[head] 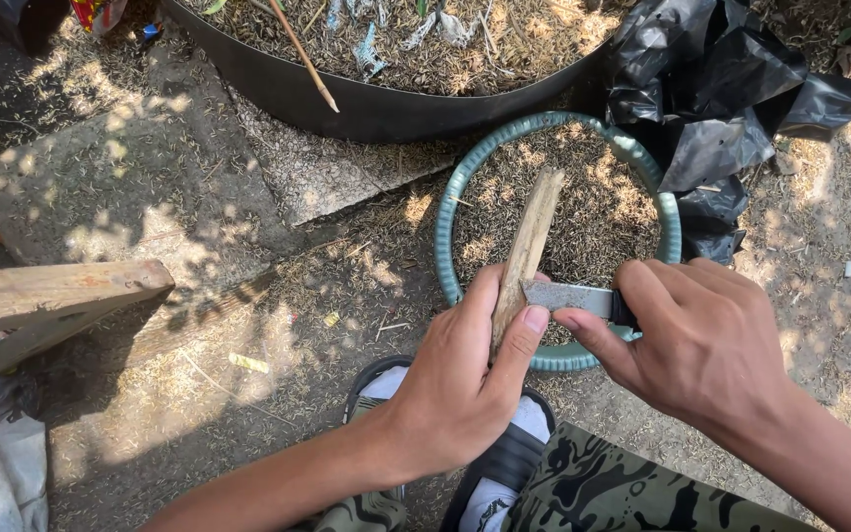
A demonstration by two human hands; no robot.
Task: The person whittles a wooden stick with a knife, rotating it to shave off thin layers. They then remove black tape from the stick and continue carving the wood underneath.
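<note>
The left hand is closed around the lower end of a pale, rough wooden stick, which points up and away over a round teal plastic basin filled with dry chaff. The right hand grips a knife with a flat grey metal blade, the blade's edge touching the stick just beside the left thumb. A large black tub sits behind the basin, crumpled black plastic sheeting to its right, and a weathered wooden plank lies at the left
</note>
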